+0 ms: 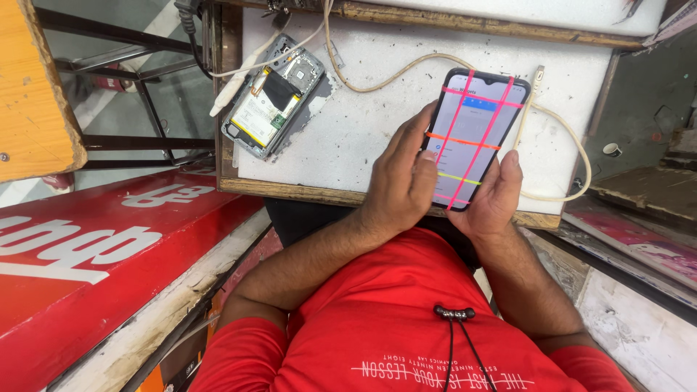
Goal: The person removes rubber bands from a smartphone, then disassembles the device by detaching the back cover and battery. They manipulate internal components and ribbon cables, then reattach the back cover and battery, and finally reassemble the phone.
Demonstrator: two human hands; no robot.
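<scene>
Gripping the smartphone (475,138) from both sides, your two hands hold it tilted above the near edge of the white work board (363,123). Your left hand (399,181) wraps the phone's left edge, fingers curled round it and thumb laid on the lower left of the lit screen. Your right hand (497,199) cradles the lower right corner from beneath, fingers closed on the far side, thumb pressed along the right edge. Screen is on; bright lines cross it, pink running lengthwise and across, one orange, one yellow.

Just right of the phone, a cream cable (573,145) loops over the board; its plug end stands beside the phone's upper right edge. Whether it touches the phone, you cannot tell. The cable runs left and far across the board.

Far left on the board lies an opened phone (272,98), back cover off, battery and circuit parts showing, well apart from your hands. A white cable (239,80) runs along its left side.

The board is a white slab, stained, framed in worn wood.

Near left, a long red sign panel (94,254) with large white lettering lies slanted. Far left, an orange wooden slab (33,87) sits above a dark metal frame (138,101). Near right, a pale board with a pink printed sheet (639,250) on it.

Your red shirt (406,319) fills the near centre, with a black cord (455,314) hanging on it.
</scene>
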